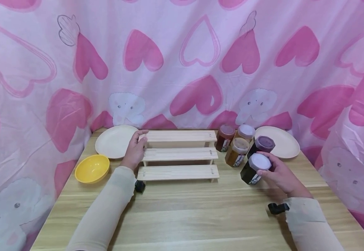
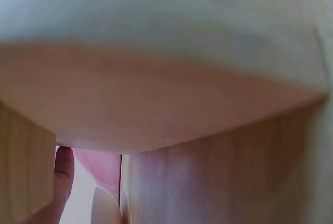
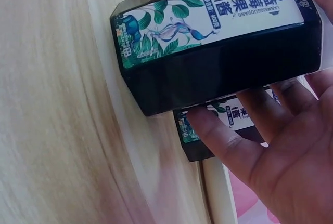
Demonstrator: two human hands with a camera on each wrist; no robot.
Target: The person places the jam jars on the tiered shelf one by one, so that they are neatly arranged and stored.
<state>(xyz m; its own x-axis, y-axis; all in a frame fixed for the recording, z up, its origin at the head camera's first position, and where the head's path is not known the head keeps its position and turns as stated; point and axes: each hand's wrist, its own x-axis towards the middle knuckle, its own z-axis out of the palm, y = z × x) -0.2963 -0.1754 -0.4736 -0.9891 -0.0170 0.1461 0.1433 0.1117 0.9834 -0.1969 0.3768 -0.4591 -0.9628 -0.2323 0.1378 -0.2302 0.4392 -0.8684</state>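
Observation:
My right hand (image 1: 279, 174) grips a dark jar of blueberry jam (image 1: 254, 169) with a whitish lid, thumb on the near side and fingers round the far side. In the right wrist view this jar (image 3: 223, 73) is tilted over the table, its leafy label showing. Behind it stands a second dark jar (image 1: 260, 144) with a purple lid. A three-step wooden display rack (image 1: 180, 153) stands at the middle back. With my left hand (image 1: 135, 150) I hold the left end of its top step; in the left wrist view a finger (image 2: 63, 174) shows beside the wood.
Close to the rack's right side stand a red jar (image 1: 225, 139), an amber jar (image 1: 236, 153) and another amber jar (image 1: 245, 132). A cream plate (image 1: 287, 141) lies at the back right, another plate (image 1: 114, 141) at the back left. A yellow bowl (image 1: 92, 169) sits left. Patterned curtain (image 1: 182, 87) hangs behind the table.

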